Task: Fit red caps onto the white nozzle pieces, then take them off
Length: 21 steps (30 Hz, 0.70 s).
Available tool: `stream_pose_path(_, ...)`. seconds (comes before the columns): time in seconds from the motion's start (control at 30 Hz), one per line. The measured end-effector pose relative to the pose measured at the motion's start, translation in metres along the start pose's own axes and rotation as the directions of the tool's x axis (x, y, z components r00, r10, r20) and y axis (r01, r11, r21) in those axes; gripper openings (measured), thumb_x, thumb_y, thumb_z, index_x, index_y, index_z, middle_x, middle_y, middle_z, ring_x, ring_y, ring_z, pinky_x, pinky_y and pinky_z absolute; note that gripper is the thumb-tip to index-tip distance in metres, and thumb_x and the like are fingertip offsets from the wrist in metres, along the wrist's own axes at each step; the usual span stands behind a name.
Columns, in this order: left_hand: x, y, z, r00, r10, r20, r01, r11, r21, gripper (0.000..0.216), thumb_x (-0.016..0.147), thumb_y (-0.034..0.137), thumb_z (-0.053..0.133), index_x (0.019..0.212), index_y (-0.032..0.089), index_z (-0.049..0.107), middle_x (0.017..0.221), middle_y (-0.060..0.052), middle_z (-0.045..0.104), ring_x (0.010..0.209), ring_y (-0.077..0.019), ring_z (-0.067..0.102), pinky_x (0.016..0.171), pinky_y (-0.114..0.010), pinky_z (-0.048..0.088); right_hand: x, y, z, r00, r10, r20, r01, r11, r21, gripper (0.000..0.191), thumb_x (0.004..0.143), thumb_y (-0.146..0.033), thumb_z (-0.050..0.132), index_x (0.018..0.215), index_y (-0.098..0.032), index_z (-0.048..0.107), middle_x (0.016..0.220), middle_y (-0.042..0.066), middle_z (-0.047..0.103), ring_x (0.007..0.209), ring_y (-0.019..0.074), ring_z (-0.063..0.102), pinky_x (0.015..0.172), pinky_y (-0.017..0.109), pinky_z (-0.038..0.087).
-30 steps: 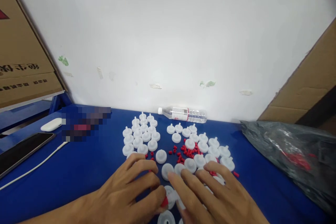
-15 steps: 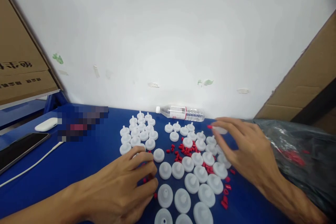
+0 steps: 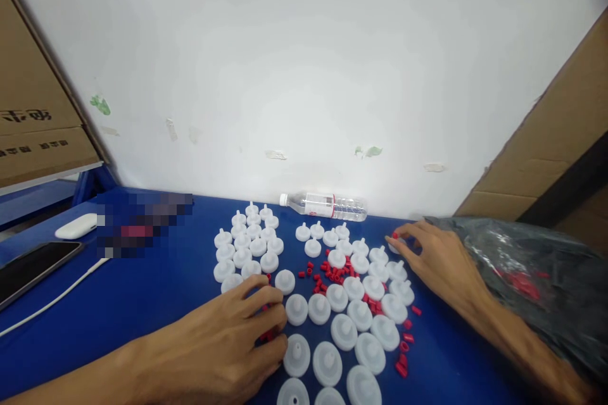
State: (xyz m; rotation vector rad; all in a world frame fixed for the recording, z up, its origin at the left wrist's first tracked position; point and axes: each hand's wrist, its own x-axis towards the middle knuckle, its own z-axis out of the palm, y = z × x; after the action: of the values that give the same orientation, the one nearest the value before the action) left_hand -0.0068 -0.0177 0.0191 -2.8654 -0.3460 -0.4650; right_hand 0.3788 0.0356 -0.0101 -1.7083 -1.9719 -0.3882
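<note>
At the back right, my right hand point(image 3: 437, 259) is closed, pinching a small red cap point(image 3: 395, 235) with thumb and finger. The cap sits at the tip of a white round disc piece point(image 3: 393, 247), partly hidden by the fingers. My left hand point(image 3: 237, 335) rests low in the middle with bent fingers set apart, over some small red caps point(image 3: 266, 334); its fingertips are partly hidden. Many white discs with short spouts point(image 3: 358, 315) stand between and around the hands. Loose red caps point(image 3: 335, 275) lie in a heap among them.
A clear plastic bottle point(image 3: 327, 205) lies against the white wall. On the left are a phone point(image 3: 38, 269), a white case point(image 3: 78, 226) and a white cable point(image 3: 57, 304). A dark plastic bag point(image 3: 565, 278) lies at right, with cardboard point(image 3: 536, 158) behind it.
My right hand has come down slightly, bringing the red cap and white disc to the table. My left hand's fingers have spread a little, showing more red caps below. The view shifted slightly.
</note>
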Motion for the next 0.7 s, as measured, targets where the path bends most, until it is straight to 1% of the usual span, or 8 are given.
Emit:
stream_pose_path(0.1,0.001,0.0,-0.001,1.0,0.002,0.013,-0.002,1.0,-0.008,0.006,0.091,0.021,0.063,0.086,0.019,0.06,0.088,-0.003,0.062,0.091,-0.0232,0.053,0.094,-0.042,0.037,-0.002,0.0,0.003,1.0,-0.004,0.023,0.004,1.0,0.028,0.028,0.096,-0.049,0.056,0.092,-0.026,0.072,0.084,0.002,0.076,0.07,0.0238,0.07,0.071,0.038,0.049)
stream_pose_path(0.17,0.0,0.0,-0.001,1.0,-0.008,0.026,0.008,1.0,-0.004,0.005,0.089,0.021,0.064,0.086,0.019,0.059,0.088,-0.003,0.062,0.09,-0.0229,0.053,0.095,-0.042,0.037,-0.002,0.0,0.004,1.0,-0.006,0.027,0.004,0.999,0.047,0.028,0.097,-0.049,0.056,0.093,-0.026,0.072,0.081,0.002,0.076,0.07,0.0238,0.071,0.069,0.037,0.049)
stream_pose_path(0.23,0.0,0.0,0.0,0.999,-0.013,0.036,0.013,1.0,-0.006,0.005,0.088,0.022,0.064,0.087,0.02,0.059,0.088,-0.003,0.062,0.09,-0.0228,0.053,0.096,-0.042,0.037,-0.001,0.0,0.003,1.0,-0.005,0.013,0.004,0.998,0.06,0.029,0.098,-0.049,0.054,0.097,-0.025,0.071,0.085,0.004,0.077,0.075,0.025,0.072,0.072,0.038,0.051)
stream_pose_path(0.3,-0.001,0.0,0.0,0.999,-0.02,0.032,0.02,1.0,-0.007,0.005,0.087,0.022,0.064,0.088,0.02,0.06,0.089,-0.003,0.063,0.091,-0.0229,0.053,0.097,-0.042,0.038,0.001,0.0,-0.001,1.0,-0.014,-0.004,0.015,0.997,0.07,0.031,0.1,-0.049,0.052,0.101,-0.024,0.071,0.094,0.006,0.078,0.085,0.0267,0.073,0.079,0.041,0.052)
stream_pose_path(0.37,-0.001,-0.001,0.0,1.0,-0.024,-0.005,0.024,1.0,-0.009,0.004,0.086,0.019,0.063,0.09,0.019,0.061,0.088,-0.003,0.063,0.091,-0.0232,0.054,0.097,-0.042,0.039,0.003,-0.002,-0.006,0.998,-0.067,-0.004,0.067,0.993,0.094,0.034,0.101,-0.049,0.051,0.1,-0.024,0.072,0.104,0.007,0.077,0.096,0.0276,0.071,0.089,0.045,0.051)
stream_pose_path(0.47,-0.001,-0.003,0.0,0.995,0.012,-0.095,-0.014,1.0,-0.023,0.013,0.084,0.014,0.06,0.096,0.017,0.064,0.088,-0.005,0.065,0.09,-0.0234,0.055,0.094,-0.041,0.042,0.004,-0.006,-0.013,0.981,-0.19,0.027,0.184,0.973,0.14,0.034,0.102,-0.049,0.052,0.099,-0.025,0.075,0.114,0.007,0.075,0.109,0.0279,0.067,0.099,0.05,0.048)
stream_pose_path(0.57,-0.001,-0.003,-0.001,0.986,0.04,-0.162,-0.045,0.999,-0.027,0.021,0.083,0.011,0.058,0.102,0.015,0.066,0.088,-0.006,0.066,0.088,-0.0231,0.056,0.091,-0.041,0.046,0.003,-0.009,-0.016,0.962,-0.265,0.069,0.253,0.957,0.144,0.031,0.102,-0.048,0.054,0.099,-0.027,0.077,0.116,0.006,0.075,0.112,0.0288,0.066,0.099,0.054,0.048)
stream_pose_path(0.7,-0.001,-0.001,0.001,0.978,-0.022,-0.208,0.017,1.0,-0.025,0.023,0.082,0.006,0.055,0.1,0.015,0.066,0.086,-0.006,0.066,0.088,-0.0229,0.058,0.087,-0.04,0.048,0.002,-0.011,-0.014,0.956,-0.283,0.082,0.271,0.953,0.133,0.028,0.102,-0.043,0.054,0.1,-0.026,0.077,0.115,0.006,0.076,0.111,0.0295,0.068,0.097,0.054,0.05)
